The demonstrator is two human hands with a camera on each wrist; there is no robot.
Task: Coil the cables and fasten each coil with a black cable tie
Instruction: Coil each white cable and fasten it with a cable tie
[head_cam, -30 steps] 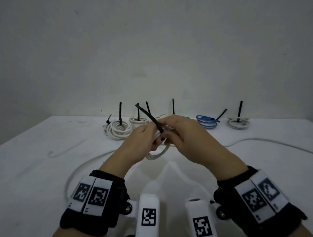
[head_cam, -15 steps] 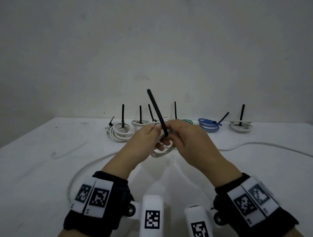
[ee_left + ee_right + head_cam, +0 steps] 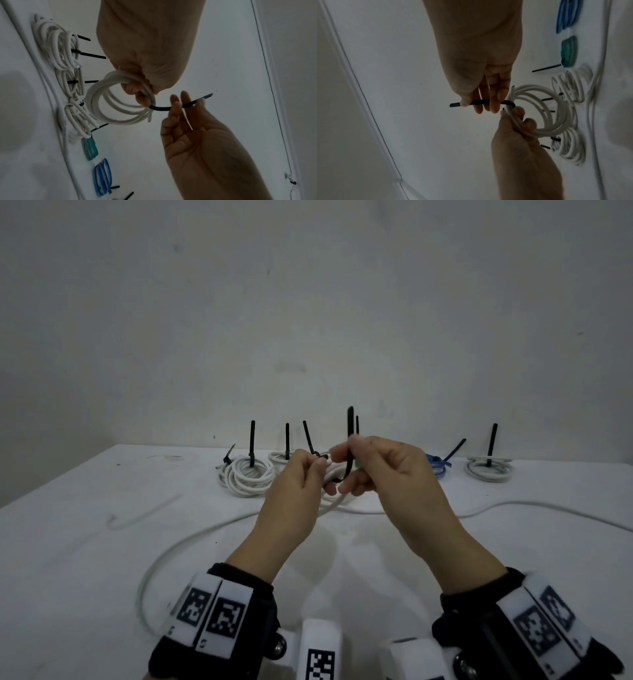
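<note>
While raised above the white table (image 3: 102, 542), white cable coil (image 3: 120, 97) pinched at its rim by left hand (image 3: 294, 494), apparently to keep the loops bundled. Black cable tie (image 3: 187, 104) wrapped round that rim, tail clamped between right hand (image 3: 394, 474) thumb and fingers, likely for tightening. Behind, row of fastened coils: white coils (image 3: 246, 474), blue coil (image 3: 436, 465). Loose white cable (image 3: 513, 505) trailing nearby.

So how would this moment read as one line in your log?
step: tying coil | left hand: grips white coil | right hand: pinches black cable tie | tie: around coil
</note>
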